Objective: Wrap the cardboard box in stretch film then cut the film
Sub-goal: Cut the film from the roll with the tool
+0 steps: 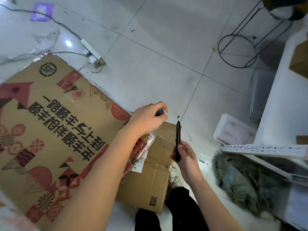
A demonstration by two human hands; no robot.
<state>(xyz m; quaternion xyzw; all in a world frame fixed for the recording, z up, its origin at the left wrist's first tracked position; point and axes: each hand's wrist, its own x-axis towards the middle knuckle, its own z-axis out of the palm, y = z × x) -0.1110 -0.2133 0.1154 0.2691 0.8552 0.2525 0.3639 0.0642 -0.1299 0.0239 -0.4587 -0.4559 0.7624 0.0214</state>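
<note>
Big printed cardboard box (55, 124) fills the left half of the frame, lying on the tiled floor (166, 55), w/ clear stretch film (150, 139) bunched at its lower-right edge. Upper left, beyond the box: a purple patch (41, 11) on the floor, a black cable, and a white power strip (92, 51) w/ plugs, just past the box's top corner.

Centre: left hand (148, 119) sits over the box's right corner, fingers curled round a dark-and-white roll end (161, 112), prob. the film's core; film trails down from under that wrist. Below it a smaller plain box (150, 172) w/ labels, partly tucked under the big one.

Just right of that, right hand (185, 155) grips a black cutter (178, 140), tip pointing up-frame, hovering over the small box's right edge; near the film, not touching.

Further right: white tray (233, 130), a furry grey-green bundle (241, 180), wire stool frame (238, 49) upper right, white worktop (280, 90) along the right edge.
</note>
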